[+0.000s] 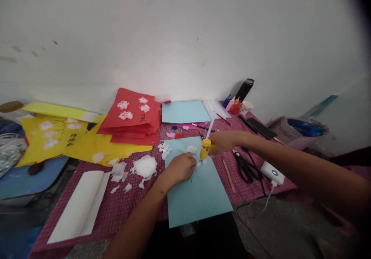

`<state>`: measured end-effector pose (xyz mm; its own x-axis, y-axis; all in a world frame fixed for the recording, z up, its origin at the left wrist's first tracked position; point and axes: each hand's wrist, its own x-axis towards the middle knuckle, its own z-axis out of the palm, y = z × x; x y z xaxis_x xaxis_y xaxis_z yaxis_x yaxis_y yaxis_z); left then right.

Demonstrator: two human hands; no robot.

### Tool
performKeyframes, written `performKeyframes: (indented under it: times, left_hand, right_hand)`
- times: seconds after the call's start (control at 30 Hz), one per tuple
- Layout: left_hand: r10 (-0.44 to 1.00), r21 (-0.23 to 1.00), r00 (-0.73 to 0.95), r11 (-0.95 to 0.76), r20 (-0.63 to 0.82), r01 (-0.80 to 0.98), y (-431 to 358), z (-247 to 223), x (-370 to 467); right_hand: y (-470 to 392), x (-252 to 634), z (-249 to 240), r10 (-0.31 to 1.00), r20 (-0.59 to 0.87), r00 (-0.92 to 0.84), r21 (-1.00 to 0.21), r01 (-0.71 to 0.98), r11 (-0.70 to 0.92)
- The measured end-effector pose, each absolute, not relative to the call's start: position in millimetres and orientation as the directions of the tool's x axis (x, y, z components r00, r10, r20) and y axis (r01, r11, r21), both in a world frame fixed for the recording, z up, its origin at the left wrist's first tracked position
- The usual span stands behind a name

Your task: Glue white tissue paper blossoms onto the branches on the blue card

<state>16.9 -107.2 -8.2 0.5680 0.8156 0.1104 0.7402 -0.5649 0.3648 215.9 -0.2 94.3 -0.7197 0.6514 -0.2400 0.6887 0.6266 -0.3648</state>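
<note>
In the head view, the blue sheet (pixel 199 208) lies on the table (pixel 124 203) in front of the person, its long axis running from the near edge towards the wall (pixel 185 38), the far end slanting a little left. The glue gun (pixel 205 149) is over the sheet's upper half, by its right side. The right hand (pixel 222 142) grasps it from the right, its grip closed around the yellow body. The gun's long axis is steep: nozzle down at the sheet, glue stick (pixel 211 126) rising and leaning right, presumably so that glue lands on a small spot. Whether the tip touches, I cannot tell.

The left hand (pixel 181 167) rests on the sheet's left half, fingers curled inward near the nozzle, perhaps steadying paper or a small piece. Its fingertips are hidden, so I cannot tell whether that grip holds anything. A white flower (pixel 191 149) sits on the sheet just beyond it.

Scraps (pixel 145 167) lie left of the sheet, scissors (pixel 246 168) and a wooden stick (pixel 228 174) right of it, likely there for easy reach. Red cards (pixel 130 110) are stacked beyond its left corner.
</note>
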Motion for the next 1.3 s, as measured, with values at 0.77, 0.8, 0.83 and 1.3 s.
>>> performKeyframes:
  times: [0.77, 0.8, 0.83, 1.3]
  left_hand:
    - [0.894, 0.273, 0.448, -0.437, 0.021, 0.857, -103, -16, 34]
    - [0.878, 0.272, 0.478, -0.467, 0.029, 0.841, -103, -15, 32]
    - [0.861, 0.274, 0.508, -0.497, 0.036, 0.823, -103, -14, 29]
    - [0.814, 0.314, 0.577, -0.566, 0.065, 0.763, -102, -11, 21]
  right_hand:
    - [-4, 236, 106, 0.563, -0.420, -0.712, -0.218, 0.681, 0.699]
    - [-4, 235, 105, 0.557, -0.418, -0.718, -0.212, 0.673, 0.708]
    - [-4, 233, 103, 0.550, -0.417, -0.724, -0.202, 0.664, 0.720]
    - [-3, 222, 81, 0.500, -0.465, -0.730, -0.074, 0.595, 0.800]
